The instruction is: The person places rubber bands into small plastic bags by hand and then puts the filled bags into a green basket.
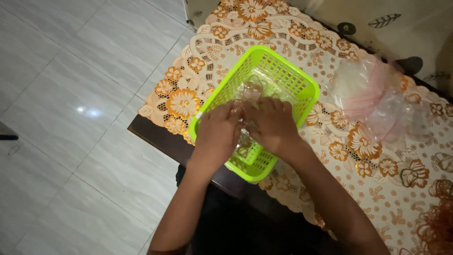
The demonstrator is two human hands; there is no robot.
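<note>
Head view, looking down. The left hand [218, 128] and the right hand [272, 123] met above the green basket [288, 78], the grip of each closed on a small clear plastic bag [249, 94] pinched between the fingertips of both. The bag was crumpled and see-through, so its contents could not be told. It hung over the middle of the basket's inside, partly hidden by the knuckles.

The basket was a rectangular, lattice-walled tray of bright lime plastic, set askew on the worktop [155, 137], with its near corner reaching past the worktop's dark front edge. Beneath the basket lay a lace-patterned tablecloth [377, 189] printed with orange and white flowers, which covered most of the worktop. To the right of the basket, near but not touching it, rested a heap of clear plastic bags [373, 94] with a pink tinge showing through. To the left of the basket, beyond the worktop's edge, lay a floor [71, 94] of pale glossy tiles. Both forearms entered from the lower edge of the view.
</note>
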